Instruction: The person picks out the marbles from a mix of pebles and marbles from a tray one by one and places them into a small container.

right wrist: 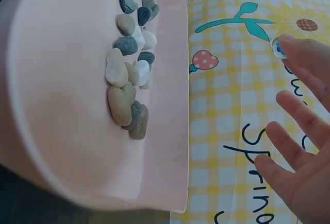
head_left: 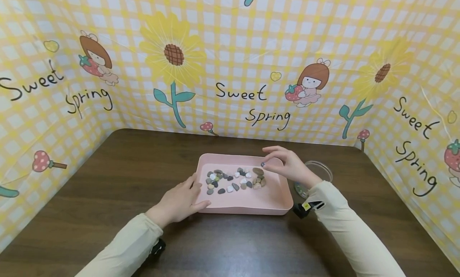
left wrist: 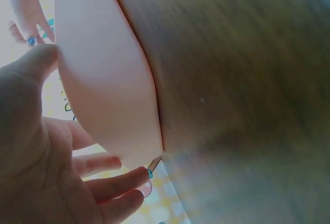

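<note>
A clear glass marble with blue inside (right wrist: 278,49) is pinched between the thumb and index finger of my right hand (head_left: 287,163), over the back right of a pink tray (head_left: 244,210). The other fingers of that hand are spread apart. My left hand (head_left: 179,200) rests at the tray's left front corner, its thumb over the front rim and its fingers, fairly straight, along the left side. Inside the tray lie several smooth pebbles: white pebbles (head_left: 230,189), dark grey pebbles (head_left: 221,191) and tan pebbles (right wrist: 120,106), the tan ones grouped at the right.
Right of the tray stands a round clear glass container (head_left: 325,168), partly hidden by my right wrist, with small glassy pieces in it. The dark wooden table (head_left: 230,245) is bounded by a yellow checked cloth (head_left: 230,61) at the back and sides.
</note>
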Tool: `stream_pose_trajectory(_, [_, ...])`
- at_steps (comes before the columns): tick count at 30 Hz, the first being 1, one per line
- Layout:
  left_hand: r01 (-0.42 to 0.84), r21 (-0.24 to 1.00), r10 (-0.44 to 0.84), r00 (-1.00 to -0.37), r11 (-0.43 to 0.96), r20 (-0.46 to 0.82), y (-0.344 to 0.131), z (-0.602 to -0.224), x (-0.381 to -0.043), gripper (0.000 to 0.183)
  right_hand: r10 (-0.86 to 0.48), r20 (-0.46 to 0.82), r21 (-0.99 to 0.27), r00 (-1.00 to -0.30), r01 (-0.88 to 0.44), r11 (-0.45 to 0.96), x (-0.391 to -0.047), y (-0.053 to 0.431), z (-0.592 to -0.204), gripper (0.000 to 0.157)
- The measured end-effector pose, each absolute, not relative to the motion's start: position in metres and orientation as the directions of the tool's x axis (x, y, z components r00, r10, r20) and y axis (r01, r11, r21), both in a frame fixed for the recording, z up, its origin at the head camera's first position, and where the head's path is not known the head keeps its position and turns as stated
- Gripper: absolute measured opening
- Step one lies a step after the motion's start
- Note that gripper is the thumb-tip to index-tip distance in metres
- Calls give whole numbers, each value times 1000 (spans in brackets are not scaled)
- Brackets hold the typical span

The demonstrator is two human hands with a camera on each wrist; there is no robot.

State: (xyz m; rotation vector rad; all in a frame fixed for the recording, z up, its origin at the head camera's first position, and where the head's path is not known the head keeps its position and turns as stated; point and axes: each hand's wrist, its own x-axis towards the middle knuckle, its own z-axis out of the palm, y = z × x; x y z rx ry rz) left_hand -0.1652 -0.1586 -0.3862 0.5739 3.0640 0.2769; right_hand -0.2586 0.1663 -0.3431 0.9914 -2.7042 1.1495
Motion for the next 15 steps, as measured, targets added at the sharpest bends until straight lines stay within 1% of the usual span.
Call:
stream_pose_trajectory(7, [354,176,357,-934,919,11,-158,-386,-166,71,-521,283,-642,-805,-563,521,-253,175,-345,14])
stream_pose_trajectory(15, [356,174,360,-933,918,9,-158,-386,-166,70,-457,290,-675,-841,-518,525,-249,192,-347,16])
